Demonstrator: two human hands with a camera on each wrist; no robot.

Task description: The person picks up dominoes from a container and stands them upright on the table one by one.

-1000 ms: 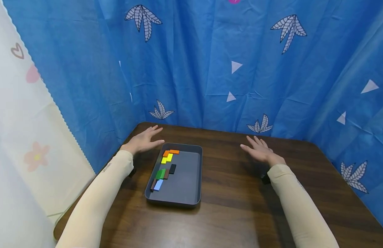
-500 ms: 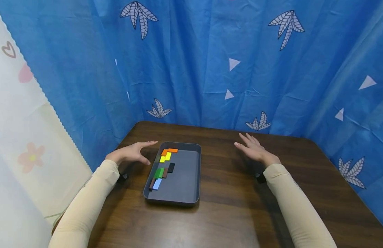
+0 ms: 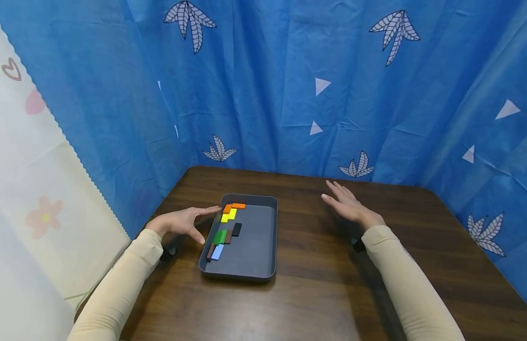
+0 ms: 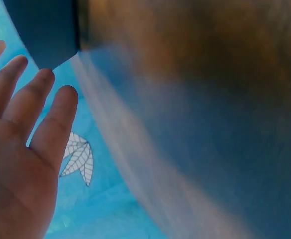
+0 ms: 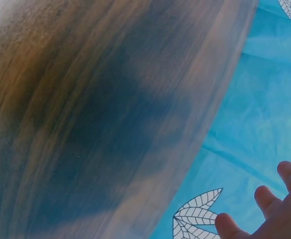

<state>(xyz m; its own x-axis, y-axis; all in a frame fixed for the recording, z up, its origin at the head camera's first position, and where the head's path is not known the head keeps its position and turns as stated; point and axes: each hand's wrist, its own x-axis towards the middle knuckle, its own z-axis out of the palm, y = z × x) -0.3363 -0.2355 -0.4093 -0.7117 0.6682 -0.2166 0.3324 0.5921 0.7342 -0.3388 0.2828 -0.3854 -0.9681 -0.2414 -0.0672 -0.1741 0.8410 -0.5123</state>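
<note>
A dark grey tray (image 3: 257, 246) lies on the table in the head view. Along its left part are several small flat blocks: orange (image 3: 239, 206), yellow (image 3: 232, 214), green (image 3: 220, 237), brown (image 3: 228, 237), black (image 3: 236, 229) and light blue (image 3: 217, 252). My left hand (image 3: 178, 222) is beside the tray's left wall, thumb and fingers spread apart, holding nothing. Whether it touches the rim cannot be told. The left wrist view shows its palm (image 4: 21, 149) below a tray corner (image 4: 46, 30). My right hand (image 3: 349, 206) hovers over the table right of the tray, fingers straight, holding nothing.
The brown wooden table (image 3: 310, 293) carries the tray left of its middle. A blue curtain (image 3: 263, 94) with leaf prints hangs behind and right of it. At the left a pale curtain (image 3: 46, 166) hangs close to the table edge.
My left hand has come back from the tray's far left corner, turned, and then shifted slightly right toward the tray's left wall. The right hand has barely moved; the tray and blocks stay put.
</note>
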